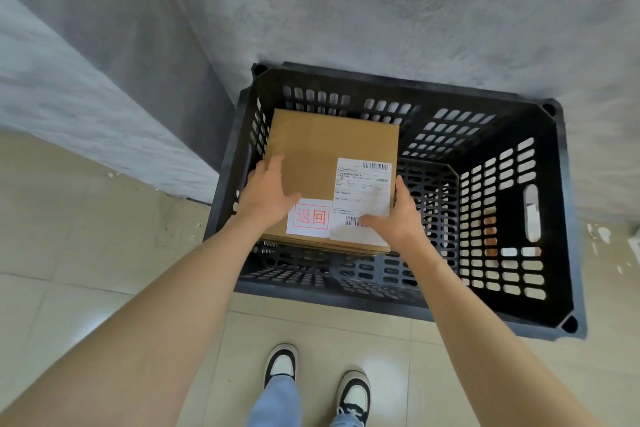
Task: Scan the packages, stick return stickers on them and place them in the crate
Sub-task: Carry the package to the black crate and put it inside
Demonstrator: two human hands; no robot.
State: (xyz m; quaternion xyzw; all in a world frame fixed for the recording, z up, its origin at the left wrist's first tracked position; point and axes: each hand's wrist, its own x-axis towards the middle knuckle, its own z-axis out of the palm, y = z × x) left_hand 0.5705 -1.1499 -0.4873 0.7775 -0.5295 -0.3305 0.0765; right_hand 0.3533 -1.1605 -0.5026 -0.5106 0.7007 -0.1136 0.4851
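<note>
Package point(322, 149) was inside crate point(566, 218), near crate's left wall, on my feed. Before crate's near rim stood shoes point(281, 362). On package, left hand point(268, 192) clasped side nearest that wall; right hand point(398, 215) gripped opposite side, thumb on shipping label point(362, 191). Beside label lay return sticker point(309, 218). Behind crate rose grey wall point(346, 10).

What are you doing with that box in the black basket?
A person holds a brown cardboard box with the left hand and right hand, one at each side, inside the left part of the black crate. The box already carries a shipping label and a white return sticker with red characters.
</note>
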